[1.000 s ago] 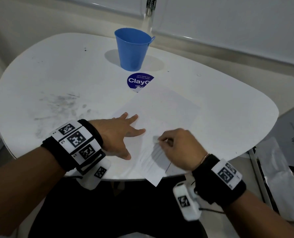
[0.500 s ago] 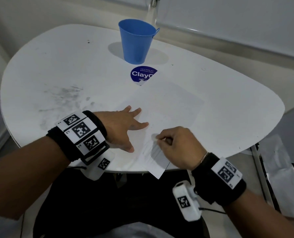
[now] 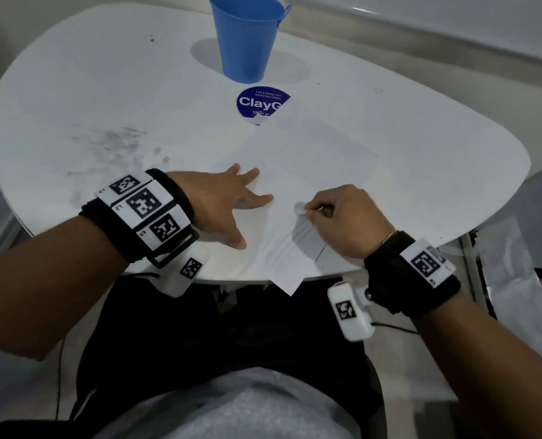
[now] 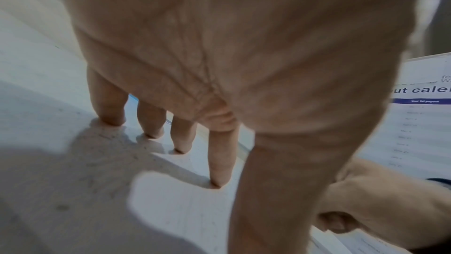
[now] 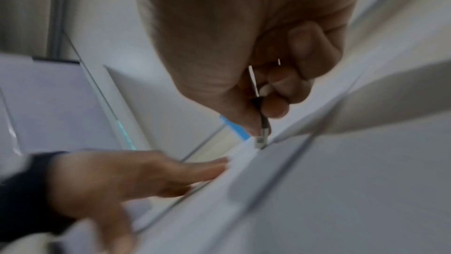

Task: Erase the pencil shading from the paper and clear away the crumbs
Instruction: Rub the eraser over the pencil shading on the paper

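A white paper (image 3: 310, 153) lies slanted on the white table (image 3: 105, 90), one corner hanging over the front edge. Grey pencil shading (image 3: 304, 231) shows on its near part. My left hand (image 3: 228, 201) lies flat with straight, spread fingers (image 4: 219, 161), pressing the paper's left edge. My right hand (image 3: 307, 212) pinches a small white eraser (image 3: 300, 209) between thumb and fingers, its tip (image 5: 260, 139) on the paper just above the shading. In the blurred right wrist view the other fingers curl into the palm.
A blue bucket-shaped cup (image 3: 247, 39) stands at the back, with a round blue sticker (image 3: 260, 104) in front of it, partly under the paper. Grey smudges (image 3: 114, 147) mark the table on the left. Printed sheets and plastic (image 3: 532, 248) lie below the table's right edge.
The head view has tilted down and closer. My right hand has shifted the eraser slightly over the shaded patch. My left hand stays pressed on the paper.
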`<state>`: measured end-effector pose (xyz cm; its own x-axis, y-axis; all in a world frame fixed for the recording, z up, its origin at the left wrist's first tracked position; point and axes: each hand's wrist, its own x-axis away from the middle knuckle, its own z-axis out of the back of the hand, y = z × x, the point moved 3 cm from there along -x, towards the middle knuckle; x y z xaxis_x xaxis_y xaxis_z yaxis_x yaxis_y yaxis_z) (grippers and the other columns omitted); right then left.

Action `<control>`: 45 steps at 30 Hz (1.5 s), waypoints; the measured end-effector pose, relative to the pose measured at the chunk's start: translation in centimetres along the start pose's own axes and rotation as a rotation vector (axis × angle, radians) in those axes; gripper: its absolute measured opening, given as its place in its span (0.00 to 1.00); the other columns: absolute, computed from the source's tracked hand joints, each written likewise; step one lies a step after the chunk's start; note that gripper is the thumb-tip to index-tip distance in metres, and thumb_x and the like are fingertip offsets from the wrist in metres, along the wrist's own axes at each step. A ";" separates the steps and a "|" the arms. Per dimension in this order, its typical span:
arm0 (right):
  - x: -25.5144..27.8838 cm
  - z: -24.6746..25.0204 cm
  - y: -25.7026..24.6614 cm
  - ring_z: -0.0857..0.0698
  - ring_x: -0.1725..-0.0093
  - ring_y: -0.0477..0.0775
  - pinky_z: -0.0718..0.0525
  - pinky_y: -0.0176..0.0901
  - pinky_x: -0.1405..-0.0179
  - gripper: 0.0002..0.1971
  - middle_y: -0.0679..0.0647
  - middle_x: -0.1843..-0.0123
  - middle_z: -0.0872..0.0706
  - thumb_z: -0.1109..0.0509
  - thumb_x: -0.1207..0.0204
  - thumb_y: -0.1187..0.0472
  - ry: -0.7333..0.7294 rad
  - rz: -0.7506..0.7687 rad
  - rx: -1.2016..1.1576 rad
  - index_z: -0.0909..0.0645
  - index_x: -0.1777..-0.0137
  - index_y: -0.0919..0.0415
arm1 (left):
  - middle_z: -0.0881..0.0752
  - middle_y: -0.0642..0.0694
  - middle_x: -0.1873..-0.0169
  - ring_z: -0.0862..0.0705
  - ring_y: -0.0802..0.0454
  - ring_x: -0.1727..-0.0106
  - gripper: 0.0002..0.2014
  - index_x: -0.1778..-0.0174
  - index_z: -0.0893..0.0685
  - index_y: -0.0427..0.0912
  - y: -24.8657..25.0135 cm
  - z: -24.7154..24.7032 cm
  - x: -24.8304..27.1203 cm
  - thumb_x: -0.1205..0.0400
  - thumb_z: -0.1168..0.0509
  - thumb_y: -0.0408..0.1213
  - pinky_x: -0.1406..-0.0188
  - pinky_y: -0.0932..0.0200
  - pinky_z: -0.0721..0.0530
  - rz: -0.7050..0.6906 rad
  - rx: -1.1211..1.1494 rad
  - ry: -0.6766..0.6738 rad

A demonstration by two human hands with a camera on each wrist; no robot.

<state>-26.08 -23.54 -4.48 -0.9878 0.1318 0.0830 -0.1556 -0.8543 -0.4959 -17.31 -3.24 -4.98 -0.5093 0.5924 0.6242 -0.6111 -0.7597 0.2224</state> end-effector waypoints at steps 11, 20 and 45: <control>-0.2 -0.5 -0.2 0.22 0.72 0.38 0.30 0.28 0.70 0.06 0.34 0.72 0.21 0.28 0.21 0.58 0.054 -0.020 -0.053 0.09 0.56 0.52 | 0.70 0.63 0.15 0.71 0.60 0.15 0.46 0.15 0.55 0.75 0.3 0.0 0.2 0.20 0.29 0.56 0.13 0.41 0.46 0.010 -0.007 -0.003; 0.3 -0.9 -0.9 0.21 0.69 0.33 0.30 0.21 0.68 0.07 0.34 0.65 0.16 0.29 0.21 0.58 -0.009 0.007 -0.039 0.08 0.51 0.52 | 0.70 0.62 0.14 0.71 0.60 0.14 0.46 0.15 0.55 0.75 0.4 0.0 0.4 0.20 0.29 0.56 0.13 0.40 0.44 0.009 -0.021 -0.001; 1.2 -1.6 -1.6 0.23 0.73 0.40 0.28 0.32 0.68 0.07 0.37 0.76 0.24 0.29 0.21 0.59 -0.035 0.037 -0.025 0.09 0.55 0.55 | 0.71 0.62 0.15 0.71 0.59 0.14 0.46 0.15 0.56 0.75 0.7 0.0 0.4 0.20 0.29 0.56 0.14 0.41 0.42 0.005 -0.054 -0.011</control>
<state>-26.99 -21.15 -4.99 -0.9921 0.0827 0.0942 -0.1199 -0.8454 -0.5206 -17.97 -3.47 -4.58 -0.5062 0.5854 0.6333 -0.6405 -0.7469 0.1784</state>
